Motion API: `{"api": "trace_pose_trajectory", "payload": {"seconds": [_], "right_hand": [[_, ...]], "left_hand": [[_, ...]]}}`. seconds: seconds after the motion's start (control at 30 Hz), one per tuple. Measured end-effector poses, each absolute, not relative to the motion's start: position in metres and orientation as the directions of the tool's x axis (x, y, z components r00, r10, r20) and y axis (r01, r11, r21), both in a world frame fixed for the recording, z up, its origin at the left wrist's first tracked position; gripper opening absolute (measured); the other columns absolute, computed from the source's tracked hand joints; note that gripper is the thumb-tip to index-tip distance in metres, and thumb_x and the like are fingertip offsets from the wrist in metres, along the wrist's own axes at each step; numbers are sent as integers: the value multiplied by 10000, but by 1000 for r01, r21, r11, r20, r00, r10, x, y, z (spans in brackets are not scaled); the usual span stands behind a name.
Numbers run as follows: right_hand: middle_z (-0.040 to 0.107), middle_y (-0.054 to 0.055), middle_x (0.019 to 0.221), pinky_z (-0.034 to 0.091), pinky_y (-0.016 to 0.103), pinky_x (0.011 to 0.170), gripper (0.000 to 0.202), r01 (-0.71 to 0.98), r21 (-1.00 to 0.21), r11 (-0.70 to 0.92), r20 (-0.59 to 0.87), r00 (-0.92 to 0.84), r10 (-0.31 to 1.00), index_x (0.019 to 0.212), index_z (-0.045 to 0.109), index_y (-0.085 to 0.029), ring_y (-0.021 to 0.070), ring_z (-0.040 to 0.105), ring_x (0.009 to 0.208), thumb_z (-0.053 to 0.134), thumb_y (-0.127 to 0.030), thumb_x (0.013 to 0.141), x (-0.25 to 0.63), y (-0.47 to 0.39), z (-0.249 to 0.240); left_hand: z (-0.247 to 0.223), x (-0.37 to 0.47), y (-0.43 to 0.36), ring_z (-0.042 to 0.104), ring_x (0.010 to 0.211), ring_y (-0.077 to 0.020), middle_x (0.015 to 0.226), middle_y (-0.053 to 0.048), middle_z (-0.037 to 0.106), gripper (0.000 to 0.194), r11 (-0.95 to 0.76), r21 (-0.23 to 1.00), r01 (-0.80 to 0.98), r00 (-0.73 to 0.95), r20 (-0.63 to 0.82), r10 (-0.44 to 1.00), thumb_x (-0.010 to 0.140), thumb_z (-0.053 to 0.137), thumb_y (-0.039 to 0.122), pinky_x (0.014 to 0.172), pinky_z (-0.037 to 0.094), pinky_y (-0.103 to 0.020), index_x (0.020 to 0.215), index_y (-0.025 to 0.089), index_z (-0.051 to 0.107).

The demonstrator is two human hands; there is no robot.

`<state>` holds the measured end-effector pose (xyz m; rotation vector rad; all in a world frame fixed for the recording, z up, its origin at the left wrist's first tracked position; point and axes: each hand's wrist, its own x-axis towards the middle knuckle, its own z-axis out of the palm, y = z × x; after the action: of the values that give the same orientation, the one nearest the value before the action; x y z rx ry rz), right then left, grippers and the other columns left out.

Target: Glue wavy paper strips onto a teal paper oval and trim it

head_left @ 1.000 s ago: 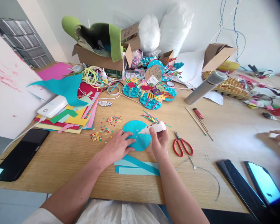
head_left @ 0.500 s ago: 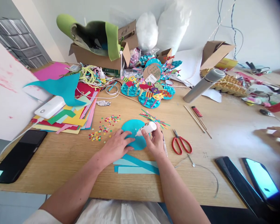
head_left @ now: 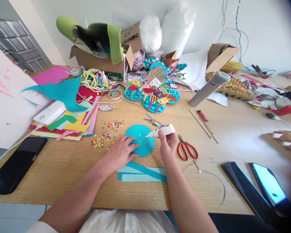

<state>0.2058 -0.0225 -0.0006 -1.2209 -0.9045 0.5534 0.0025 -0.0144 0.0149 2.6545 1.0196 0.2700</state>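
A round blue disc [head_left: 145, 145] lies flat on the table with several small white dots near its middle. My left hand [head_left: 122, 149] rests on the disc's left edge, fingers spread. My right hand [head_left: 169, 145] is wrapped round a white glue bottle [head_left: 165, 130], whose nozzle points left over the disc. Colourful confetti pieces [head_left: 99, 141] are scattered left of the disc, and thin coloured strips [head_left: 153, 121] lie behind it. Light and dark blue paper strips [head_left: 140, 177] lie in front.
Red-handled scissors [head_left: 188, 150] are right of my right hand. A grey flask [head_left: 206, 92] and blue decorated crafts [head_left: 154, 105] stand farther back. Coloured paper [head_left: 70, 129] and a phone [head_left: 16, 165] are at left. Another person's hand [head_left: 289, 137] shows at right, near two dark devices.
My right hand has moved right with the glue bottle, which now tilts flatter with its nozzle drawn back from the dots. My left hand stays on the disc. The view has shifted slightly.
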Motion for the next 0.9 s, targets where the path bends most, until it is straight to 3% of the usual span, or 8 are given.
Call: {"api": "trace_pose_trajectory", "payload": {"seconds": [0.23,0.53,0.9], "right_hand": [[612,10,808,511,311,674,291,141,-947,290,319,544,776,965,542,-213,165,605,738,651,-435,811,209,-23,0],[603,3,767,467,281,593,128,485,-837,254,431,299,851,859,565,-210,143,563,645,616,-313,801,213,-31,8],[589,-21,707,459,274,581,128,520,-827,215,429,337,838,818,550,-213,136,555,613,619,-298,750,223,-29,8]], "left_hand": [[14,3,-15,454,1219,-278,1319,-74,551,355,-712,319,625,734,71,676,897,593,392,1036,406,-453,1218,246,633],[13,2,-14,457,1222,-279,1314,-89,551,354,-724,313,615,741,84,666,892,605,378,1054,400,-469,1216,239,636],[12,2,-13,458,1218,-279,1314,-93,550,357,-729,309,611,746,86,661,897,593,389,1055,401,-472,1219,240,638]]}}
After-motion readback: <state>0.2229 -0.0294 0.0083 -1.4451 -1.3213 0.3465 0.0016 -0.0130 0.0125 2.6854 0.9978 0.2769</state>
